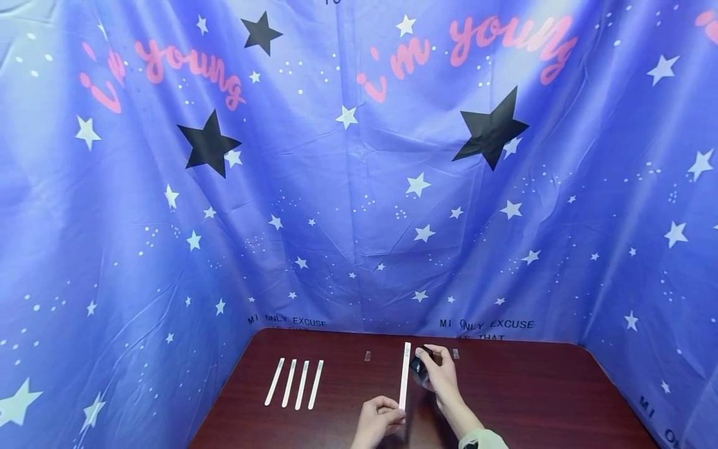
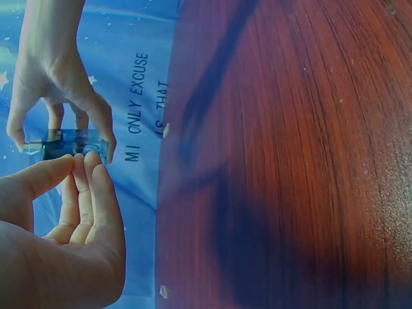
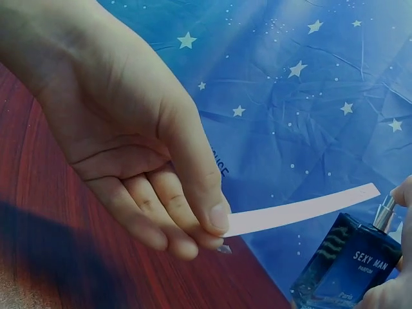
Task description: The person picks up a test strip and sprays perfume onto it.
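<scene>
My left hand point(image 1: 378, 419) pinches the lower end of a white paper test strip point(image 1: 404, 377) between thumb and fingers. The strip stands up from the grip, and in the right wrist view it bends slightly toward a dark blue glass perfume bottle point(image 3: 351, 261). That bottle, lettered "SEXY MAN", is gripped by my right hand point(image 1: 442, 375), with a finger on the silver spray top point(image 3: 385, 214). The strip's free end is right beside the sprayer. Both hands are raised over the table in the left wrist view, where the left hand's fingers point(image 2: 96, 193) overlap the bottle.
Several white test strips point(image 1: 303, 385) lie in a row on the left of the dark red wooden table point(image 1: 538, 399). Two small clear pieces, one left point(image 1: 367, 356) and one right point(image 1: 456, 353), lie near the back edge. A blue star-printed curtain point(image 1: 348, 187) surrounds the table.
</scene>
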The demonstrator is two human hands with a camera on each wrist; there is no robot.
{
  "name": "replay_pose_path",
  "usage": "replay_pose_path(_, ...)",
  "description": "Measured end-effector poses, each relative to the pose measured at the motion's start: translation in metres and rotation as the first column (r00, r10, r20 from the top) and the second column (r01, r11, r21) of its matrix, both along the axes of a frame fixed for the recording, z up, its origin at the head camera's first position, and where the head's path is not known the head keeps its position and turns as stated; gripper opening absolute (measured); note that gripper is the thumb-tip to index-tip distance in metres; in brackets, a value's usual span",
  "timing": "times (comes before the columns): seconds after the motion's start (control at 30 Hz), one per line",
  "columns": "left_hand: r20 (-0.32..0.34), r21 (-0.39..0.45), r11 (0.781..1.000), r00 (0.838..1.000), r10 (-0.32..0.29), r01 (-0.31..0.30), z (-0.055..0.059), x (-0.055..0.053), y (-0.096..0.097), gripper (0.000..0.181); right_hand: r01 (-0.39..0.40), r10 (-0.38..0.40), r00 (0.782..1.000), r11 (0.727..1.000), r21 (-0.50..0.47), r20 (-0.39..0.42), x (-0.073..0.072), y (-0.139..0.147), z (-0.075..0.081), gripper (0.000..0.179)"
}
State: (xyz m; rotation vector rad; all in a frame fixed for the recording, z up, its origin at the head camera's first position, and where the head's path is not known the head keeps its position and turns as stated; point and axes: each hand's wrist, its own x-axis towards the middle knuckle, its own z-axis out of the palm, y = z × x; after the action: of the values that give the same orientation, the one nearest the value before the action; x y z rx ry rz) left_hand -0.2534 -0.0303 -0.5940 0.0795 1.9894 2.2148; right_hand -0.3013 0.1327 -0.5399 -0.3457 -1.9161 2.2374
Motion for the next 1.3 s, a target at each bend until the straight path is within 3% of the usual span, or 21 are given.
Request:
replay_pose_path(0.33, 0.005, 0.016, 1.000, 1.000, -0.005, 0.005, 0.007, 0.003, 0.003, 0.013, 0.082, -0.075, 0.993, 0.994, 0.079, -0.087, -0.007, -0.005, -0.001, 0.041)
replay_pose_path(0.77, 0.012, 0.021, 1.000, 1.000, -0.009, 0.009, 0.006, 0.002, 0.004, 0.012, 0.146, -0.135, 0.986, 0.982, 0.116, -0.096, -0.010, -0.005, -0.005, 0.040)
replay_pose_path(1.07, 0.011, 0.029, 1.000, 1.000, -0.003, 0.003, 0.005, 0.002, 0.001, 0.008, 0.001, -0.001, 1.000, 1.000, -0.022, 0.014, 0.006, 0.008, -0.005, 0.060)
replay_pose_path(1.3, -0.009, 0.038, 0.999, 1.000, 0.009, -0.009, 0.007, -0.006, -0.010, 0.007, -0.009, 0.011, 1.000, 0.998, -0.064, 0.019, 0.021, 0.020, -0.009, 0.048)
